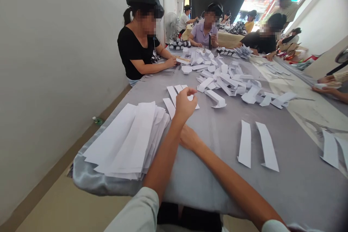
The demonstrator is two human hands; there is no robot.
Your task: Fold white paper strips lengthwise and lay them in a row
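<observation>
Beside a white wall (54, 79), on the grey cloth-covered worktop (299, 181), a stack of long white paper strips (125, 141) lies left. The left hand (186, 103) curls above folded paper strips (171, 94), pinch unclear; the right hand (189, 137) sits on the cloth, partly hidden, its shape unclear. Two loose strips (257, 145) lie further right.

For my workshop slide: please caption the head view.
Left hand over folded white paper strips, right hand on gray cloth, beside a paper stack.
</observation>
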